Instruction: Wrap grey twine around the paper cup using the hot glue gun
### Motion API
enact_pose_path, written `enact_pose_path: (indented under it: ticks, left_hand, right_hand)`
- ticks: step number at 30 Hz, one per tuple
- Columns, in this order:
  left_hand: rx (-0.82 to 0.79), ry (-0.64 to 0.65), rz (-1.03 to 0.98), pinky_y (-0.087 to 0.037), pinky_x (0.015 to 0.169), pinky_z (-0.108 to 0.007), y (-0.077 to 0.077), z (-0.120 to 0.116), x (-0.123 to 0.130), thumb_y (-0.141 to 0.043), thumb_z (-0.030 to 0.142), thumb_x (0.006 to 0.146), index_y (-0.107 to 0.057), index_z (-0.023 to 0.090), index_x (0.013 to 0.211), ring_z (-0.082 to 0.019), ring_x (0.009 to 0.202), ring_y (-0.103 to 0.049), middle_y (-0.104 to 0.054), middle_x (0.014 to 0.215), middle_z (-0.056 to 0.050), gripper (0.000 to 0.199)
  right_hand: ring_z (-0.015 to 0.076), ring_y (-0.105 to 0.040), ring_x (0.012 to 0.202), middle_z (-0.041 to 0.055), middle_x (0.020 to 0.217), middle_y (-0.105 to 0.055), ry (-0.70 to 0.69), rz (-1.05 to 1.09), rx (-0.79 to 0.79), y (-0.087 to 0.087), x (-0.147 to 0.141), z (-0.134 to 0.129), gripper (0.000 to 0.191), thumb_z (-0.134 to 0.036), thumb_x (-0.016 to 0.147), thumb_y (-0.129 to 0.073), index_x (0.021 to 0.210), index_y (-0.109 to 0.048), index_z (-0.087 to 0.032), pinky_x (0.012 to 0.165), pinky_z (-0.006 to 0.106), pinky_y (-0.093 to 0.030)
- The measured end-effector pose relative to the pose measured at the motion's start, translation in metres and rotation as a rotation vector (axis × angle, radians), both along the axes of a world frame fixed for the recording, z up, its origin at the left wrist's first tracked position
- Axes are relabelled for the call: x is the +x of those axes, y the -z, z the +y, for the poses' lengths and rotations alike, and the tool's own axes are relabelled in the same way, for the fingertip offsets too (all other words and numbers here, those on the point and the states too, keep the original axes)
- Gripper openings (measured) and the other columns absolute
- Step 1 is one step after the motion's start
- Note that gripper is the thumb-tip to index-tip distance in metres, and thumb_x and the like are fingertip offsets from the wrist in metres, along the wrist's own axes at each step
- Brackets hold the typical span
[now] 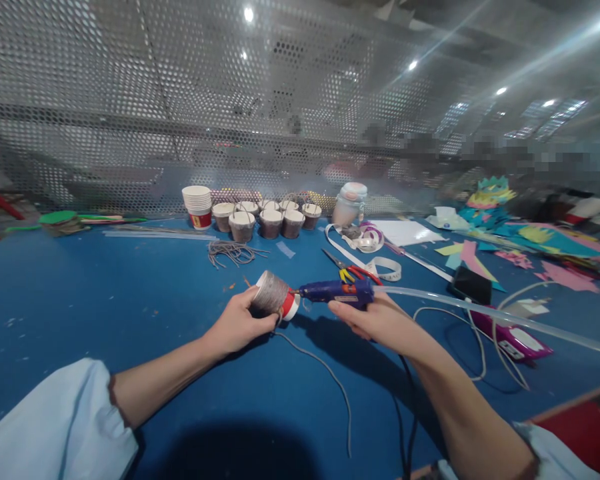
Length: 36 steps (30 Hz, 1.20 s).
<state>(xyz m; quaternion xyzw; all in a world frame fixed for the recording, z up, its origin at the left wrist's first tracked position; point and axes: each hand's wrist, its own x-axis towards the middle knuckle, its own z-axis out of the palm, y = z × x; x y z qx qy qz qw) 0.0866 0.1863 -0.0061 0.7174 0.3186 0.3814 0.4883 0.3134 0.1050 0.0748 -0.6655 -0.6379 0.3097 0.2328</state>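
My left hand [243, 323] is closed around a paper cup [291, 305] that lies tilted on its side above the table. Grey cord [271, 292] is wound round most of the cup; a band of red and the white end still show. The cord's loose tail [325, 367] trails down across the table towards me. In my right hand [375, 319] is a blue hot glue gun [336, 291], its nozzle at the red band beside the cord's edge. From the back of the gun runs a long clear glue stick [445, 301].
Behind stand several cord-wrapped cups [243, 228], a stack of paper cups [197, 203] and a jar [350, 205]. Cut cords [233, 252], scissors [336, 259], red-handled pliers [365, 273] and a tape measure [387, 268] lie nearer. To the right are a purple power strip [515, 335] and coloured paper [470, 257].
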Motion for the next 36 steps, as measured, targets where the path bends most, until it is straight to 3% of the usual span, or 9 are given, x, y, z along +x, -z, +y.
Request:
enact_pose_path:
  ticks: [3, 7, 11, 15, 19, 26, 30, 33, 36]
  left_hand:
    - [0.008, 0.01, 0.013, -0.046, 0.072, -0.028, 0.001, 0.0, -0.001, -0.063, 0.02, 0.07, -0.065, 0.011, 0.087, -0.015, 0.072, -0.056, -0.063, 0.079, -0.004, 0.019]
    - [-0.011, 0.008, 0.018, -0.046, 0.07, -0.027, 0.003, 0.001, -0.001, -0.063, 0.022, 0.07, -0.064, 0.011, 0.087, -0.014, 0.07, -0.055, -0.062, 0.078, -0.003, 0.02]
    - [-0.052, -0.014, 0.021, -0.045, 0.066, -0.026, 0.0, 0.001, 0.001, -0.064, 0.023, 0.068, -0.064, 0.012, 0.086, -0.013, 0.065, -0.055, -0.062, 0.074, -0.001, 0.022]
    - [-0.065, -0.084, -0.001, -0.047, 0.066, -0.026, -0.003, 0.001, 0.002, -0.065, 0.024, 0.066, -0.065, 0.012, 0.083, -0.015, 0.067, -0.059, -0.066, 0.072, -0.002, 0.021]
    - [-0.069, -0.175, -0.061, -0.049, 0.07, -0.028, -0.002, 0.005, 0.003, -0.067, 0.027, 0.066, -0.068, 0.013, 0.085, -0.018, 0.072, -0.063, -0.071, 0.079, -0.004, 0.023]
    - [-0.106, -0.303, -0.14, -0.05, 0.068, -0.027, -0.001, 0.011, 0.002, -0.068, 0.03, 0.069, -0.068, 0.012, 0.089, -0.017, 0.072, -0.064, -0.071, 0.078, -0.004, 0.026]
    - [-0.102, -0.32, -0.148, -0.051, 0.075, -0.029, -0.001, 0.011, 0.002, -0.067, 0.029, 0.071, -0.068, 0.011, 0.092, -0.018, 0.079, -0.065, -0.073, 0.088, -0.007, 0.028]
    - [-0.076, -0.317, -0.126, -0.05, 0.08, -0.032, 0.0, 0.01, 0.002, -0.066, 0.029, 0.072, -0.068, 0.01, 0.093, -0.02, 0.083, -0.065, -0.073, 0.091, -0.008, 0.028]
    - [-0.029, -0.307, -0.098, -0.049, 0.082, -0.033, 0.0, 0.009, 0.002, -0.065, 0.029, 0.073, -0.068, 0.01, 0.093, -0.02, 0.083, -0.065, -0.073, 0.09, -0.008, 0.027]
  right_hand:
    - [0.0096, -0.042, 0.041, -0.0042, 0.044, -0.044, 0.038, 0.037, 0.015, 0.004, 0.003, 0.007, 0.043, -0.055, 0.082, -0.052, 0.057, -0.048, -0.02, 0.043, 0.023, -0.033]
    - [0.0127, -0.05, 0.045, -0.0011, 0.044, -0.051, 0.106, 0.001, 0.093, 0.022, 0.008, 0.025, 0.045, -0.054, 0.085, -0.048, 0.06, -0.059, -0.018, 0.05, 0.025, -0.039]
    - [0.0204, -0.064, 0.072, 0.0059, 0.077, -0.07, 0.188, -0.168, 0.23, 0.049, 0.009, 0.046, 0.037, -0.048, 0.085, -0.048, 0.08, -0.071, -0.019, 0.066, 0.028, -0.046]
    - [0.0252, -0.065, 0.086, 0.007, 0.09, -0.072, 0.197, -0.231, 0.257, 0.065, 0.007, 0.056, 0.04, -0.048, 0.088, -0.046, 0.101, -0.07, -0.02, 0.072, 0.031, -0.046]
    - [0.023, -0.064, 0.079, 0.0068, 0.085, -0.071, 0.137, -0.366, 0.284, 0.055, 0.009, 0.049, 0.044, -0.055, 0.088, -0.045, 0.095, -0.071, -0.02, 0.066, 0.028, -0.043]
    - [0.0164, -0.051, 0.053, 0.0034, 0.056, -0.057, 0.204, -0.638, 0.131, 0.023, 0.017, 0.018, 0.055, -0.068, 0.08, -0.047, 0.053, -0.056, -0.021, 0.047, 0.026, -0.026]
    - [0.0128, -0.045, 0.047, 0.0008, 0.05, -0.05, 0.015, -0.42, 0.046, 0.02, 0.011, 0.007, 0.056, -0.062, 0.084, -0.047, 0.049, -0.049, -0.019, 0.046, 0.025, -0.026]
    - [0.0109, -0.049, 0.049, 0.0006, 0.06, -0.058, -0.12, -0.12, -0.063, 0.023, -0.001, 0.005, 0.046, -0.056, 0.087, -0.046, 0.065, -0.057, -0.017, 0.049, 0.024, -0.034]
    - [0.0111, -0.056, 0.057, 0.0012, 0.071, -0.062, -0.136, 0.095, -0.06, 0.03, -0.016, 0.008, 0.035, -0.048, 0.088, -0.049, 0.081, -0.059, -0.016, 0.056, 0.024, -0.043]
